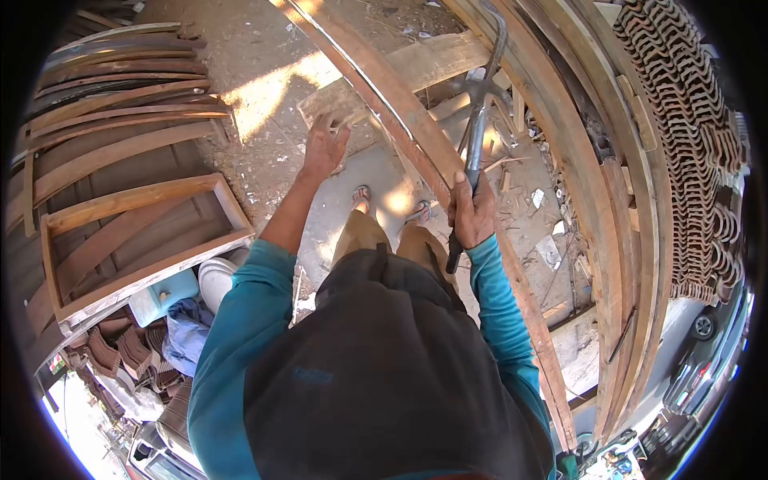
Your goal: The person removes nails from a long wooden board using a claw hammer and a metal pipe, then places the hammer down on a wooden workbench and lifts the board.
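My right hand (474, 210) is wrapped round the dark grip of a steel-shafted hammer (477, 136), whose head points away from me. The hammer overlaps a long wooden beam (436, 148) that runs diagonally across in front of me. A pale, shiny line runs lengthwise along the beam's upper part. Empty, with its fingers apart and slightly bent, my left hand (326, 148) is close to the end of a short crosswise plank (416, 68). Beyond the hammer head shows a bent metal bar (502, 36).
Long planks (592, 200) stand at the right, beside stacked roof tiles (668, 144). To the left are piled wood strips (128, 76), a wooden frame (144, 200), a light blue container (164, 296) and a blue cloth (188, 336). Wood scraps litter the ground (528, 256).
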The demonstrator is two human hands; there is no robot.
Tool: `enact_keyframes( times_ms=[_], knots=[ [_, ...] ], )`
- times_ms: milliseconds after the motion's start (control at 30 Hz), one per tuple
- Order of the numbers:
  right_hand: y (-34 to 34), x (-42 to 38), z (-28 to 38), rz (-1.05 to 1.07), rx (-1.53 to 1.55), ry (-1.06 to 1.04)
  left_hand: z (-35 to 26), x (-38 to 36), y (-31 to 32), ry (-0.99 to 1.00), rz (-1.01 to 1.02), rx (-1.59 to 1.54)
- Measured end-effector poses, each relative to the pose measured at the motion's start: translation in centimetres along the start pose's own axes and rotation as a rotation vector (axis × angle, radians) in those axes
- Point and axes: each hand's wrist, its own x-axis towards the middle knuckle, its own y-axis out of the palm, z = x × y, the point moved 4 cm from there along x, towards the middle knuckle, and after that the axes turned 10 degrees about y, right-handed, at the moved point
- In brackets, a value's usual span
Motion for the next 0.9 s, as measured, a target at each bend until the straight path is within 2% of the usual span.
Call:
enact_keyframes(
  times_ms=[67, 100, 133, 167, 267, 300, 333, 367, 433, 467, 567, 633, 667, 700, 767, 800, 833, 900],
  knots=[
    [1.6, 0.0, -6.2, 0.096, -0.237, 0.129, 0.6, 5.0, 1.2, 0.077, 0.035, 0.029],
    [2.2, -0.5, -8.4, 0.125, -0.317, 0.177, 0.2, 7.3, 1.5, 0.185, 0.055, 0.110],
    [3.0, -1.4, -9.0, 0.107, -0.387, 0.179, -0.3, 9.6, 1.8, 0.296, 0.071, 0.190],
    [3.7, -1.7, -9.1, 0.092, -0.458, 0.174, 0.0, 12.0, 2.3, 0.305, 0.074, 0.181],
    [4.1, -3.2, -7.8, 0.077, -0.388, 0.320, 1.1, 15.9, 4.9, 0.430, 0.209, 0.307],
    [4.6, -3.4, -6.5, -0.095, -0.421, 0.029, 1.2, 17.0, 5.8, 0.520, 0.219, 0.366],
    [4.6, -3.6, -6.0, -0.114, -0.431, 0.032, 1.3, 18.4, 6.6, 0.607, 0.218, 0.425],
    [4.4, -3.9, -5.7, -0.093, -0.354, 0.127, 1.8, 19.5, 7.2, 0.611, 0.214, 0.407],
    [4.8, -4.8, -1.0, -0.109, -0.274, 0.270, 3.3, 20.4, 8.9, 0.651, 0.463, 0.434],
    [5.2, -4.9, 0.5, -0.114, -0.284, 0.287, 3.8, 20.6, 9.3, 0.648, 0.474, 0.417],
    [6.5, -4.8, 5.2, -0.271, -0.024, 0.111, 5.0, 20.8, 10.6, 0.683, 0.457, 0.407],
    [7.9, -3.7, 4.7, -0.293, 0.013, 0.099, 5.2, 20.6, 9.9, 0.806, 0.270, 0.273],
    [8.6, -3.2, 4.5, -0.317, 0.061, 0.061, 5.2, 20.6, 9.4, 0.802, 0.289, 0.269],
    [9.5, -2.7, 3.4, -0.280, 0.092, 0.128, 4.1, 20.9, 8.3, 0.787, 0.354, 0.302],
    [10.6, -1.3, -1.6, -0.270, -0.246, 0.081, 3.6, 21.3, 8.6, 0.768, 0.421, 0.327],
    [11.2, -1.0, -3.6, -0.243, -0.415, 0.022, 3.6, 21.5, 8.8, 0.740, 0.316, 0.237],
    [11.4, -1.4, -5.1, -0.241, -0.423, 0.026, 3.6, 21.7, 8.8, 0.708, 0.209, 0.150],
    [11.7, -1.5, -6.8, -0.185, -0.436, 0.096, 3.9, 22.1, 9.3, 0.690, 0.208, 0.170]
  ],
)
